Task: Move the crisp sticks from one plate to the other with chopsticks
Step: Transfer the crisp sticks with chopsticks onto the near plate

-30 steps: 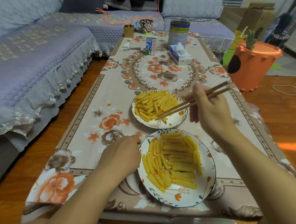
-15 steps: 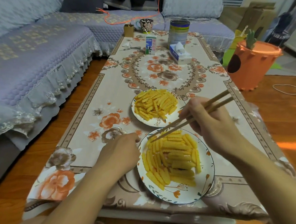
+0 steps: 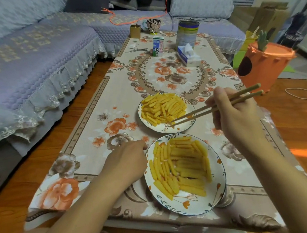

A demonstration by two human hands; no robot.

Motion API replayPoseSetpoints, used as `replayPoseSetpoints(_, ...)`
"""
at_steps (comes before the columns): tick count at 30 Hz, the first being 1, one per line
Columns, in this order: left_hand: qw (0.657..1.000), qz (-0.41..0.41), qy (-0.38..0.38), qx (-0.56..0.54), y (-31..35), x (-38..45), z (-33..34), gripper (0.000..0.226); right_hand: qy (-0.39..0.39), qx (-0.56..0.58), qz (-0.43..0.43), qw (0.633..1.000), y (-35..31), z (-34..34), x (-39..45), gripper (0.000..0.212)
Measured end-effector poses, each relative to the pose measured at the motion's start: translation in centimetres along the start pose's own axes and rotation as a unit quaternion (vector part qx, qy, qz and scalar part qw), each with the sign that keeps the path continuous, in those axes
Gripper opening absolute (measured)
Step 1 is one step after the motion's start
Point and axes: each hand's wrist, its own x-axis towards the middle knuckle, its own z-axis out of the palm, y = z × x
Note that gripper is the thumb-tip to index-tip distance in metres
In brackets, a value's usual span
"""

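Table [image 3: 111,93] under a flowered cloth bears two plates of crisp sticks, near plate [image 3: 218,193] and far plate [image 3: 143,117]. Left hand [image 3: 126,160] rests curled, holding nothing, beside the near plate. Right hand [image 3: 238,114] grips chopsticks [image 3: 203,111], tips over the far plate's sticks [image 3: 163,106].

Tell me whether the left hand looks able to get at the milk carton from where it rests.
Probably not without leaning forward. The left hand rests by the near plate, while the milk carton stands far up the table beyond the far plate; nothing blocks the path.
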Motion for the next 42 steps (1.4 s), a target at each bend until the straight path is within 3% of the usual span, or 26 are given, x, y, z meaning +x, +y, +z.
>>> replayPoseSetpoints(2, 1.000, 0.003, -0.002, 0.001, 0.1, -0.1, -0.1, 0.039, 0.013, -0.014, 0.014, 1.000, 0.9, 0.5, 0.3, 0.040)
replayPoseSetpoints(8, 1.000, 0.002, -0.004, 0.012, 0.3, -0.3, -0.2, 0.037, -0.065, 0.010, 0.016, 0.998, 2.1, 3.6, 0.0, 0.035)
replayPoseSetpoints(15, 1.000, -0.012, -0.008, -0.008, -0.1, 0.1, -0.1, 0.042, -0.090, -0.022, 0.013, 0.996, 2.1, 5.8, 0.1, 0.039)
replayPoseSetpoints(21, 1.000, -0.016, -0.014, -0.022, -0.5, 0.5, -0.3, 0.040, -0.028, 0.043, 0.052, 0.997, -0.3, 2.9, 0.1, 0.045)
replayPoseSetpoints(26, 1.000, -0.010, -0.014, -0.020, -0.6, 0.4, -0.2, 0.042, -0.034, 0.077, 0.116, 0.990, -2.6, -1.4, -0.8, 0.054)
replayPoseSetpoints(42, 1.000, 0.007, 0.004, 0.025, 0.4, 0.2, 0.2, 0.039, -0.068, -0.092, 0.119, 0.986, -3.6, -3.9, -2.1, 0.055)
